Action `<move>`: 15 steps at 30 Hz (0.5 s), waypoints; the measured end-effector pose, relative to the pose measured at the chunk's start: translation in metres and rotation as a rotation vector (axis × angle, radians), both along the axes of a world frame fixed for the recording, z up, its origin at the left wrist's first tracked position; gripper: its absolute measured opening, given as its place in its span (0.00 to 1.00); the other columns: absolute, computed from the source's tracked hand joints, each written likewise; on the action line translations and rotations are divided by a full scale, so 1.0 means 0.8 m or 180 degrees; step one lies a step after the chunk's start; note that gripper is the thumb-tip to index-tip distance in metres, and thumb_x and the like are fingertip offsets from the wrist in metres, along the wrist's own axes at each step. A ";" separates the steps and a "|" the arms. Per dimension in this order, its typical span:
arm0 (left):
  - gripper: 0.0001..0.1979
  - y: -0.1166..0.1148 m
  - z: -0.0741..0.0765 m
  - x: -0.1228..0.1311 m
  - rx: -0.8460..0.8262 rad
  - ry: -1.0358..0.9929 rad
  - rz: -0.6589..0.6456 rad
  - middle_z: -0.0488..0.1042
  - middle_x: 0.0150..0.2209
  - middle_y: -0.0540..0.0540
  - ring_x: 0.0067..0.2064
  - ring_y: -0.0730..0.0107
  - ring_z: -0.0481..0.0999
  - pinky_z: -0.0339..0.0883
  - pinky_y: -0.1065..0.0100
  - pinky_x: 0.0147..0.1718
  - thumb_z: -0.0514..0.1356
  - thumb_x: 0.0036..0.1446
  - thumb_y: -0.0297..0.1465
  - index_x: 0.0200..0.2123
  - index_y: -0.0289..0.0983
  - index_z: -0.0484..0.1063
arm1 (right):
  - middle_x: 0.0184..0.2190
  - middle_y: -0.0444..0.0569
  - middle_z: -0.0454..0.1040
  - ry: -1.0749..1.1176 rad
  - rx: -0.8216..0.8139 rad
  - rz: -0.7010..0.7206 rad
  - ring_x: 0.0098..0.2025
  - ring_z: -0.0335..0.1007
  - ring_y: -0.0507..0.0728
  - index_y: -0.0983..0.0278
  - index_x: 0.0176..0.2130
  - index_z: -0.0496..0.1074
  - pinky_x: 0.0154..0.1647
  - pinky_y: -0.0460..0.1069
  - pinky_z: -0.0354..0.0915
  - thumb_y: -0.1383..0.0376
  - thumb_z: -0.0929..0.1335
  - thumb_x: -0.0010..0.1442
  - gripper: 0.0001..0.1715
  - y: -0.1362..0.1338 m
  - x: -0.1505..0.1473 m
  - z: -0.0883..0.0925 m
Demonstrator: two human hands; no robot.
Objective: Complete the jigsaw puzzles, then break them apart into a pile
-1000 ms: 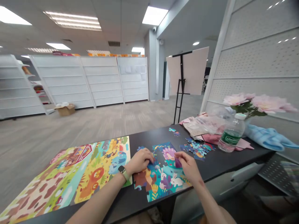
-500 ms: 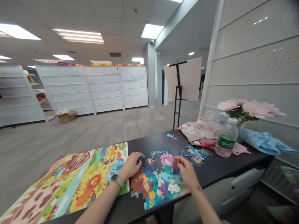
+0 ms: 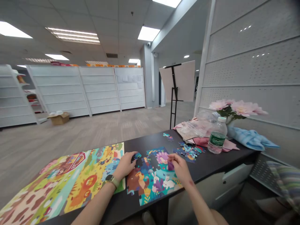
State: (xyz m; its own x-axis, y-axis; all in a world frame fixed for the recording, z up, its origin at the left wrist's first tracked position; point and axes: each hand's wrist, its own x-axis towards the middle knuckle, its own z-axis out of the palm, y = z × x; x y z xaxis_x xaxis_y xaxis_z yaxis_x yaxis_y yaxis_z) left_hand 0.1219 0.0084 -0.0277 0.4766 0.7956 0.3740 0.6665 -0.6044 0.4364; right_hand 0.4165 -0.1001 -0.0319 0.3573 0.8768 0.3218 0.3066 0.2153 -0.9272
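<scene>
A partly joined jigsaw puzzle [image 3: 150,186] lies on the dark table, with white rabbits, a brown animal and plants on teal. My left hand [image 3: 125,164] is closed at its upper left edge, holding a dark blue puzzle piece [image 3: 137,155] by the fingertips. Over the upper right part, my right hand [image 3: 180,168] has thumb and fingers pinched on a purple puzzle piece [image 3: 170,166]. Whether this piece touches the joined part I cannot tell. Loose puzzle pieces [image 3: 189,152] lie in a heap farther right, and a few small ones [image 3: 167,136] lie near the far edge.
A colourful animal picture sheet [image 3: 77,175] covers the table's left side. At the right stand a water bottle [image 3: 217,137] and pink flowers [image 3: 242,107], beside plastic wrapping [image 3: 197,126] and a blue checked cloth [image 3: 254,139]. An easel [image 3: 173,93] stands behind the table.
The view has turned slightly right, so the scene sits farther left. Both hands stay near the same parts of the puzzle. Striped fabric now shows more at the lower right.
</scene>
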 end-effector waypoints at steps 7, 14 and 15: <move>0.11 0.004 -0.009 0.003 -0.0104 -0.0108 0.0243 0.78 0.51 0.41 0.53 0.54 0.74 0.64 0.57 0.55 0.61 0.55 0.26 0.40 0.39 0.81 | 0.34 0.50 0.80 -0.0073 -0.0023 0.0063 0.39 0.76 0.61 0.62 0.39 0.76 0.40 0.52 0.68 0.59 0.64 0.56 0.15 0.002 -0.001 0.000; 0.14 0.007 -0.004 0.002 -0.0287 -0.0420 0.0389 0.80 0.40 0.44 0.46 0.55 0.76 0.68 0.60 0.47 0.65 0.51 0.26 0.43 0.39 0.78 | 0.35 0.50 0.80 -0.0135 -0.0076 0.0069 0.38 0.76 0.61 0.62 0.39 0.76 0.39 0.52 0.68 0.57 0.65 0.57 0.16 0.004 0.002 -0.002; 0.16 0.008 -0.005 0.001 -0.0320 -0.0480 0.0385 0.79 0.41 0.44 0.46 0.56 0.76 0.68 0.60 0.47 0.65 0.50 0.25 0.45 0.39 0.77 | 0.34 0.50 0.80 -0.0140 -0.0077 0.0065 0.38 0.76 0.61 0.62 0.39 0.76 0.39 0.52 0.68 0.56 0.65 0.57 0.16 0.004 0.003 -0.003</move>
State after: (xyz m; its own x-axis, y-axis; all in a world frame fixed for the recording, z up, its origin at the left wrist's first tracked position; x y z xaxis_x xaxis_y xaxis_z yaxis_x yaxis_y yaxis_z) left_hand 0.1230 0.0152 -0.0313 0.3200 0.8805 0.3498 0.6543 -0.4724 0.5906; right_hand 0.4185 -0.0967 -0.0344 0.3252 0.8915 0.3153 0.3431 0.1995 -0.9179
